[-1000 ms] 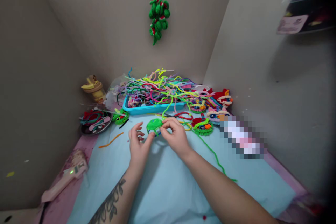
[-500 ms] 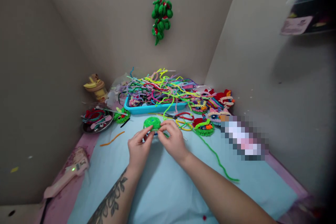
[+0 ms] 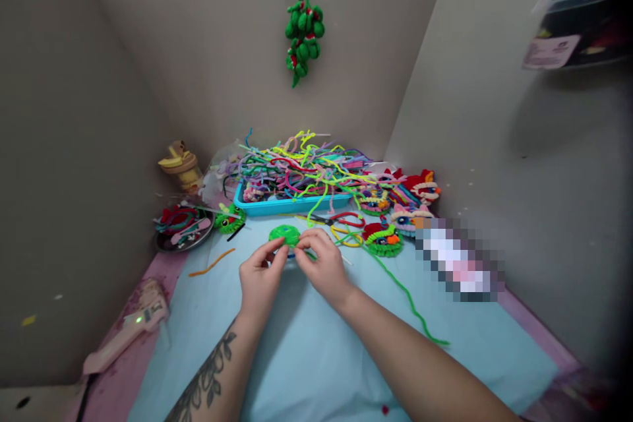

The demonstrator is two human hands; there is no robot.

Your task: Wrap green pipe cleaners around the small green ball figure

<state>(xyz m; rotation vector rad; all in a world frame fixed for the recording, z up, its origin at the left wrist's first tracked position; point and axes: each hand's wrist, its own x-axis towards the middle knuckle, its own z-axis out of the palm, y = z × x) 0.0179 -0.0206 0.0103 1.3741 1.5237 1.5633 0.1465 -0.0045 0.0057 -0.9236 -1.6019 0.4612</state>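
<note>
Between my two hands is a round green coil of pipe cleaner (image 3: 283, 235), held up above the blue cloth. My left hand (image 3: 262, 271) pinches its near left edge between thumb and fingers. On the near right edge, my right hand (image 3: 321, 260) pinches it too, fingertips almost meeting the left ones. A bit of blue shows under the coil, mostly hidden by the fingers. Just beyond my right hand lie scissors (image 3: 347, 219) with red and yellow handles. A long green pipe cleaner (image 3: 405, 293) stretches over the cloth to the right.
A blue tray (image 3: 297, 203) heaped with coloured pipe cleaners stands at the back. Bird-like figures (image 3: 383, 239) sit on the right, a green one (image 3: 230, 218) on the left. A dark bowl (image 3: 180, 247) and a pink glue gun (image 3: 129, 335) are at the left edge.
The green coil has tipped and sits slightly lower and further left, its top seen more edge-on. Both hands keep their pinch and have barely moved.
</note>
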